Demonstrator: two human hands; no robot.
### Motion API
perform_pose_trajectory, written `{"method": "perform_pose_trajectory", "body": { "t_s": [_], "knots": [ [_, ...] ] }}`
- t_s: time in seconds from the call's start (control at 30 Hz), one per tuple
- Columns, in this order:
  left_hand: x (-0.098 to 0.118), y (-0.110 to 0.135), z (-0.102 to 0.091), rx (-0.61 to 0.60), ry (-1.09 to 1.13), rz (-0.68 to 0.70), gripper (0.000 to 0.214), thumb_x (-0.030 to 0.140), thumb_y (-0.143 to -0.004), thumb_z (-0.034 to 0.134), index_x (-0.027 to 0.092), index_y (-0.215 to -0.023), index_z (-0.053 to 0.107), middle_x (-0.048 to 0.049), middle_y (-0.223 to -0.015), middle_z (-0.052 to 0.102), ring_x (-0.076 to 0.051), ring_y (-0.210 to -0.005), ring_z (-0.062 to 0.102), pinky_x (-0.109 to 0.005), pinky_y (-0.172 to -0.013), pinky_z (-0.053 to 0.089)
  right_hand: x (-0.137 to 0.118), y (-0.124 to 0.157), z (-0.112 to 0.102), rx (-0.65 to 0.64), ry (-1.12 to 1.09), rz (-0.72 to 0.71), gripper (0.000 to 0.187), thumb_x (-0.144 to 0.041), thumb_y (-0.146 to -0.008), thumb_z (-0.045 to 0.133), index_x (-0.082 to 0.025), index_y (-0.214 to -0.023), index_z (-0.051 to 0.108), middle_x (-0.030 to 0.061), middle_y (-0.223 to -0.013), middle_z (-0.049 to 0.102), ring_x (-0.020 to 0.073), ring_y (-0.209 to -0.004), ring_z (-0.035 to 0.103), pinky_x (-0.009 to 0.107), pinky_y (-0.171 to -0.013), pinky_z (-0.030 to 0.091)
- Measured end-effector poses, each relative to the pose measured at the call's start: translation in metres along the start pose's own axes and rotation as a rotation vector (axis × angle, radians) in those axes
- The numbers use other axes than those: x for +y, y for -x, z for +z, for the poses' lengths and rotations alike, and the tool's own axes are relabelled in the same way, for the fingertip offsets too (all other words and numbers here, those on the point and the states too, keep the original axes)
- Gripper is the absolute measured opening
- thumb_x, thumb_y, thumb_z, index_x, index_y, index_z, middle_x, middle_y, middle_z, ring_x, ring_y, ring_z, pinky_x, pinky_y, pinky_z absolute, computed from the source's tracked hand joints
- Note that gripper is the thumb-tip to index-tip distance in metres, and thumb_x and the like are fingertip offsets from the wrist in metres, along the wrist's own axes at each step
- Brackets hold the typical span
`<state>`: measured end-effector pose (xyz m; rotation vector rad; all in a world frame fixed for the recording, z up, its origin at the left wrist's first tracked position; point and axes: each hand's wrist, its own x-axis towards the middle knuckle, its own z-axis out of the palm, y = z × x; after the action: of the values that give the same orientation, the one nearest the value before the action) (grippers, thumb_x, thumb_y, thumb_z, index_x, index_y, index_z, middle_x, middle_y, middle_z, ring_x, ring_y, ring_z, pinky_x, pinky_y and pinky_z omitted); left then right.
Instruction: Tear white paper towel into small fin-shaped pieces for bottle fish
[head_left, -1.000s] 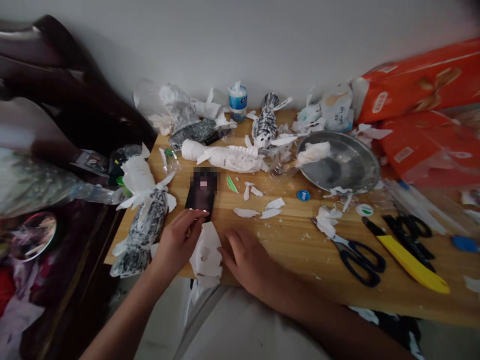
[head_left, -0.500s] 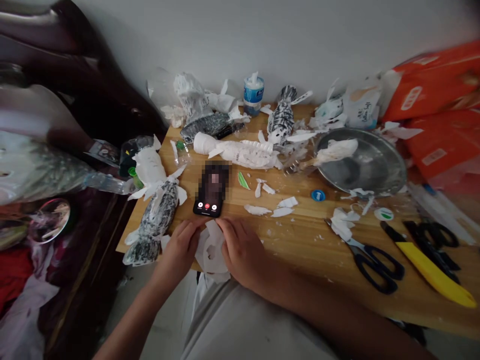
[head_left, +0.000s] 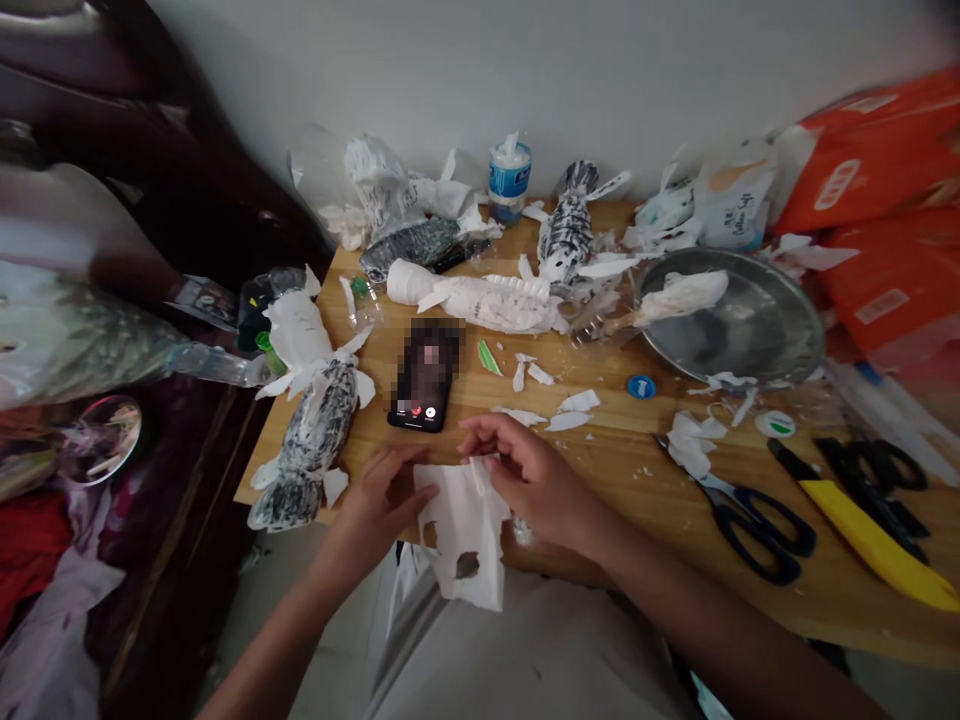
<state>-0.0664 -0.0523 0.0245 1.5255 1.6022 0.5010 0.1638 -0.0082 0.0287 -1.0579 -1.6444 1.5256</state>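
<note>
Both hands are now drawing the tissue (head_left: 465, 530) open and toward the near edge, where half a second ago they were bunched over it just near the phone (head_left: 426, 373). Part of the tissue is hanging off the tabletop (head_left: 600, 470), its torn holes showing. The phone's screen is blurred out, and the orange packs (head_left: 870, 170) at far right are running out of frame. The left side is lying dark and smeared, so the things there are hard to make out. Paper scraps, wrapped bottle figures (head_left: 311, 435), a steel bowl (head_left: 750, 320) and scissors (head_left: 750, 525) are cluttering the wooden tabletop, which is standing against a pale wall. The left hand (head_left: 382, 500) is pressing the tissue's left edge with flat fingers; the right hand (head_left: 525, 475) is pinching its far right corner.
</note>
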Motion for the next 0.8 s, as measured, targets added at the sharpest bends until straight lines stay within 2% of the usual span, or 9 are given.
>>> {"method": "perform_pose_trajectory", "body": {
  "t_s": [0.07, 0.13, 0.3, 0.4, 0.5, 0.57, 0.67, 0.73, 0.8],
  "knots": [
    [0.005, -0.004, 0.0, -0.062, 0.043, -0.021, 0.024, 0.033, -0.087, 0.067, 0.023, -0.109, 0.068, -0.0054, -0.1, 0.067, -0.02, -0.09, 0.061, -0.034, -0.08, 0.051, -0.005, 0.003, -0.013, -0.059, -0.218, 0.018, 0.045, -0.006, -0.086, 0.042, -0.024, -0.125, 0.052, 0.0048, -0.113, 0.064, 0.0149, -0.107, 0.066, 0.038, -0.099, 0.054],
    [0.012, -0.008, -0.003, -0.127, 0.18, -0.059, 0.017, 0.037, -0.089, 0.065, 0.021, -0.092, 0.067, -0.0046, -0.091, 0.067, -0.018, -0.083, 0.061, -0.032, -0.075, 0.051, -0.008, 0.006, -0.025, -0.082, -0.296, 0.055, 0.042, -0.008, -0.084, 0.046, -0.023, -0.121, 0.055, 0.0063, -0.115, 0.065, 0.0176, -0.11, 0.066, 0.043, -0.101, 0.053],
    [0.04, -0.009, -0.015, -0.217, 0.767, -0.108, 0.024, 0.04, -0.08, 0.069, 0.02, -0.078, 0.055, -0.0103, -0.111, 0.072, -0.022, -0.091, 0.068, -0.03, -0.069, 0.051, -0.014, 0.02, -0.047, -0.023, -0.224, 0.134, 0.037, -0.008, -0.078, 0.047, -0.024, -0.109, 0.062, 0.0048, -0.116, 0.066, 0.0194, -0.11, 0.064, 0.042, -0.1, 0.052],
    [0.063, -0.006, -0.018, -0.375, 0.925, -0.165, 0.028, 0.042, -0.075, 0.071, 0.021, -0.077, 0.054, -0.0117, -0.111, 0.073, -0.023, -0.082, 0.069, -0.029, -0.06, 0.049, -0.027, 0.037, -0.044, -0.024, -0.236, 0.068, 0.038, -0.024, -0.091, 0.053, -0.028, -0.129, 0.054, 0.0079, -0.136, 0.057, 0.0242, -0.125, 0.058, 0.046, -0.104, 0.05],
    [0.085, -0.006, -0.017, -0.547, 0.863, -0.164, 0.029, 0.046, -0.077, 0.07, 0.022, -0.078, 0.053, -0.0125, -0.11, 0.073, -0.027, -0.092, 0.069, -0.033, -0.066, 0.051, -0.038, 0.055, -0.032, 0.036, -0.003, 0.053, 0.071, -0.043, -0.086, 0.072, -0.035, -0.147, 0.036, 0.0077, -0.144, 0.052, 0.0265, -0.131, 0.053, 0.045, -0.107, 0.049],
    [0.092, -0.008, -0.013, -0.583, 0.753, -0.129, 0.028, 0.046, -0.08, 0.068, 0.022, -0.079, 0.054, -0.0114, -0.108, 0.072, -0.027, -0.094, 0.068, -0.033, -0.069, 0.052, -0.039, 0.063, -0.024, 0.133, 0.132, 0.092, 0.058, -0.044, -0.087, 0.073, -0.036, -0.138, 0.046, 0.0046, -0.127, 0.063, 0.0231, -0.116, 0.063, 0.039, -0.097, 0.055],
    [0.087, -0.018, -0.004, -0.388, 0.41, -0.075, 0.02, 0.042, -0.089, 0.059, 0.023, -0.086, 0.057, -0.0058, -0.095, 0.072, -0.019, -0.08, 0.065, -0.029, -0.065, 0.048, -0.025, 0.067, -0.021, 0.251, 0.184, 0.19, 0.02, -0.04, -0.094, 0.062, -0.031, -0.112, 0.063, 0.0015, -0.102, 0.071, 0.0185, -0.092, 0.069, 0.028, -0.073, 0.058],
    [0.077, -0.026, 0.005, -0.222, 0.094, -0.033, 0.014, 0.036, -0.092, 0.054, 0.023, -0.089, 0.059, -0.0014, -0.082, 0.069, -0.016, -0.068, 0.06, -0.027, -0.061, 0.044, -0.012, 0.064, -0.026, 0.293, 0.221, 0.229, 0.016, -0.04, -0.095, 0.061, -0.028, -0.105, 0.066, 0.0018, -0.095, 0.072, 0.0178, -0.081, 0.069, 0.026, -0.065, 0.056],
    [0.066, -0.036, 0.016, -0.147, -0.13, 0.012, 0.01, 0.03, -0.093, 0.054, 0.023, -0.09, 0.06, 0.0007, -0.076, 0.068, -0.016, -0.066, 0.06, -0.027, -0.063, 0.043, 0.002, 0.059, -0.032, 0.352, 0.314, 0.214, 0.016, -0.038, -0.095, 0.061, -0.026, -0.103, 0.066, 0.0021, -0.091, 0.072, 0.0174, -0.073, 0.067, 0.028, -0.064, 0.054]
  ]
}}
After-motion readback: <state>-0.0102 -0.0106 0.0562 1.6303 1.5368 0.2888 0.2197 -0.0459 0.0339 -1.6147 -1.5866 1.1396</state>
